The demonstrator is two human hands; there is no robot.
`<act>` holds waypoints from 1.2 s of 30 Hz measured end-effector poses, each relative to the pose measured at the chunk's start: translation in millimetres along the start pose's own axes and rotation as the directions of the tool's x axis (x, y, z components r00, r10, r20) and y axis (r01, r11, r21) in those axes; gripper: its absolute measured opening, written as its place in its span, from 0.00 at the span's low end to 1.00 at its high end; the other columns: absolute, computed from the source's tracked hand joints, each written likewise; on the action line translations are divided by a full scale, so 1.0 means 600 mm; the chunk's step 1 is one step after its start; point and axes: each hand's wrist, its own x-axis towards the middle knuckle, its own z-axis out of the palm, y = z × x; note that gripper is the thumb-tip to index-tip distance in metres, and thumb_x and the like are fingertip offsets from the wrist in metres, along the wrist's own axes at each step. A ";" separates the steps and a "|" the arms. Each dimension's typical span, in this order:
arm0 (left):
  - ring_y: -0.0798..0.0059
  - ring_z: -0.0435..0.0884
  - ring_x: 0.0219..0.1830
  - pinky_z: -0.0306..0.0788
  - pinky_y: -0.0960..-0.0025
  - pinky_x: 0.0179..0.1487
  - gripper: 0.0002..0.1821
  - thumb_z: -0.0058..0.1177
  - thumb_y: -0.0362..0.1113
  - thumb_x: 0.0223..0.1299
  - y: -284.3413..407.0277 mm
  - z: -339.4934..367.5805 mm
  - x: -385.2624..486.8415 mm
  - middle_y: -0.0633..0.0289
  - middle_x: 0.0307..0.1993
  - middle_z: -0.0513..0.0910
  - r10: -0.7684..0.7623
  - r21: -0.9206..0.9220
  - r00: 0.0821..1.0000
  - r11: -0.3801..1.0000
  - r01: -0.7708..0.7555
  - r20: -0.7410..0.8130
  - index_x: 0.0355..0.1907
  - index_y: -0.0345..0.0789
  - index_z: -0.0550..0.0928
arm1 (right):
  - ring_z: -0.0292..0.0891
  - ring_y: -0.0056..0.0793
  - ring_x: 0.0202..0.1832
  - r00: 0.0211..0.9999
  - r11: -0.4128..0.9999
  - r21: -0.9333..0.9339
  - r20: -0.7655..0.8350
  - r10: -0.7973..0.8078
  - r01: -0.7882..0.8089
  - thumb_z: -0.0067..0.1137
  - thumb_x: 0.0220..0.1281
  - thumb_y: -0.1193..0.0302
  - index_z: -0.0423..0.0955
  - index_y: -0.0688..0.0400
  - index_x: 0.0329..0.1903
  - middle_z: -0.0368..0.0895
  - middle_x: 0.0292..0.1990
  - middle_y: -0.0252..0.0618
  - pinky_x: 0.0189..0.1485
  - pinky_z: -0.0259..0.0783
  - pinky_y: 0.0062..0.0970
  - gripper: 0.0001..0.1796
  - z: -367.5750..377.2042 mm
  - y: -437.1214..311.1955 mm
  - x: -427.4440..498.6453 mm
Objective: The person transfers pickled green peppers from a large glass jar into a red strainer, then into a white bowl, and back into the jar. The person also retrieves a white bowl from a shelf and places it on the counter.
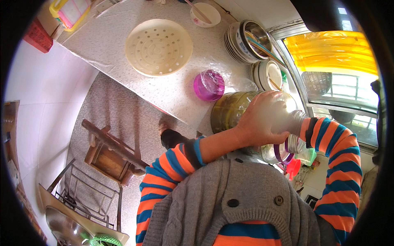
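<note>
A large clear plastic jar (229, 109) with greenish-yellow contents lies tilted at the counter's edge, its threaded mouth facing right. My left hand (261, 120) grips the jar's shoulder, fingers over the top and thumb near the neck. Into the mouth reaches my right hand (296, 122); jar wall and blur hide its fingers. Below the first jar is a second clear jar (271, 153) with a purple handle ring. A purple plastic lid or shallow bowl (209, 89), with crumpled clear plastic film (217, 72) over it, sits left of the large jar.
On the speckled counter (104, 55) are a perforated cream plate (158, 47), a flowered bowl (212, 15), stacked plates and bowls (234, 43) and a smaller dish stack (272, 72). A window (338, 80) is at right. A wooden stool (110, 156) and metal rack (92, 190) stand on the floor.
</note>
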 end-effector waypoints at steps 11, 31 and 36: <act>0.47 0.60 0.67 0.56 0.51 0.69 0.36 0.62 0.53 0.45 0.008 -0.014 0.010 0.47 0.64 0.64 -0.066 0.122 0.985 0.991 0.047 0.159 0.55 0.36 0.70 | 0.78 0.46 0.47 0.997 0.994 0.102 -0.074 0.040 -0.032 0.62 0.48 0.67 0.78 0.62 0.45 0.81 0.43 0.54 0.50 0.73 0.36 0.20 0.000 0.042 -0.058; 0.48 0.64 0.65 0.59 0.54 0.67 0.32 0.64 0.45 0.45 0.016 -0.021 0.014 0.47 0.63 0.65 -0.020 0.103 0.988 0.995 0.004 0.152 0.54 0.35 0.71 | 0.78 0.45 0.47 0.952 0.991 0.082 -0.282 0.121 -0.102 0.65 0.43 0.73 0.80 0.59 0.42 0.80 0.41 0.51 0.48 0.74 0.38 0.18 -0.014 0.022 -0.157; 0.49 0.65 0.64 0.60 0.55 0.66 0.32 0.64 0.45 0.45 0.017 -0.023 0.014 0.47 0.63 0.67 -0.050 0.124 0.985 0.992 0.029 0.164 0.53 0.35 0.72 | 0.78 0.44 0.42 0.950 0.936 -0.321 -0.309 0.037 -0.141 0.64 0.39 0.75 0.81 0.57 0.38 0.77 0.39 0.47 0.45 0.74 0.39 0.17 -0.049 -0.041 -0.203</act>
